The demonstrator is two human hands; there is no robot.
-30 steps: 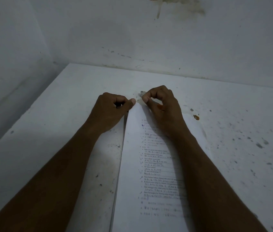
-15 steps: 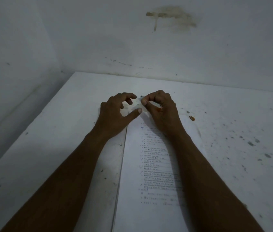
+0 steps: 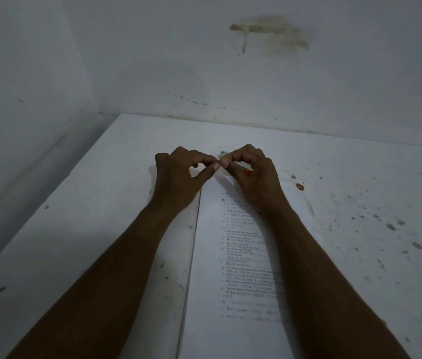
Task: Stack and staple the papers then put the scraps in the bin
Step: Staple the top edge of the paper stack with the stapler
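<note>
Papers (image 3: 217, 332) lie lengthwise on the table (image 3: 88, 242), long axis running away from the person; left hand (image 3: 178, 177) and right hand (image 3: 254, 177), fingertips together, pinch the far left corner.

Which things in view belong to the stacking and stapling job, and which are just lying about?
Job:
papers, printed side up
left hand and right hand, pinching at their top edge

Lying about:
orange speck on the table
small pale object behind the hands, too dim to identify
stain on the wall
</note>
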